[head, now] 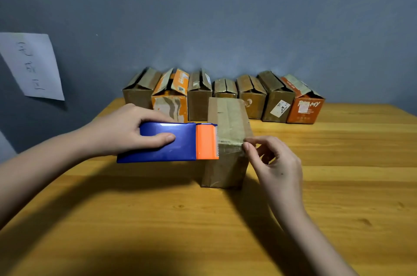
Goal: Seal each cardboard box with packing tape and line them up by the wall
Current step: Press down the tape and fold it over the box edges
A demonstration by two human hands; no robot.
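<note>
- Left hand (133, 130) grips the tape dispenser (168, 142), thumb flat on its blue side, other fingers curled over the top edge; forearm comes in from lower left, wrist roughly level.
- Dispenser's long axis runs left-right; orange cutter head (206, 141) with serrated blade points right, touching the left edge of the front box.
- Right hand (274, 158) pinches thumb and index at the box's top right front corner, on what looks like a tape end (232, 138); other fingers loosely curled, forearm from lower right.
- Cardboard box (228, 140) stands on the wooden table (338, 185), mid-table between the hands, flaps closed; long axis runs away from the camera toward the wall.
- Strip of tape crosses the box top left-right near its front edge.
- Seven more boxes (225, 95) in a row at the back against the grey wall (225, 16), flaps up and unsealed; the rightmost is orange.
- Paper sheet (31, 63) with handwriting stuck on the wall, left.
</note>
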